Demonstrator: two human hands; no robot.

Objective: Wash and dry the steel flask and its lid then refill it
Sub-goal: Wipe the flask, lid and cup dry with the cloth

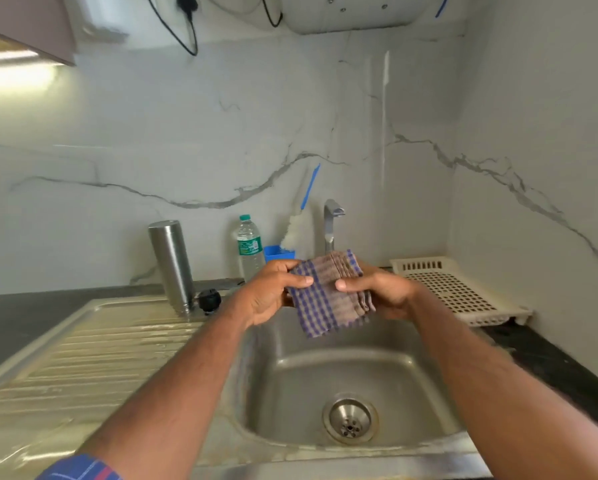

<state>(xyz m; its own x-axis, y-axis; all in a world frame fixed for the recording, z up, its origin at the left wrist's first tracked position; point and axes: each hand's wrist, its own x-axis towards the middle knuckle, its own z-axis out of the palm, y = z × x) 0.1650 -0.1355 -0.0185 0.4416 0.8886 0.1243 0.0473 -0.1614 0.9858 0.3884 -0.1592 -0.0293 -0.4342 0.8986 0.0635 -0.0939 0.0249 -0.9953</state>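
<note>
Head cam: I've got both hands up over the sink basin (325, 372), holding a checked cloth (328, 292) betw. them. Left hand (273, 292) pinches the cloth's left edge, thumb on top; right hand (377, 289) grips the folded right side, fingers curled round it. Cloth's lower corner hangs free above the basin, not touching it.

Steel flask (171, 265) stands upside down at the far end of the ribbed drainboard (93, 351), left of my hands, well apart from them. Its black lid (209, 300) sits just beside the flask's base, on the right.

Far edge: plastic water bottle (249, 245), blue holder (278, 252) w/ bottle brush (299, 230), tap (331, 223). White dish rack (457, 289) far right, against the corner wall. Drain (350, 419) near me, basin open below the hands.
</note>
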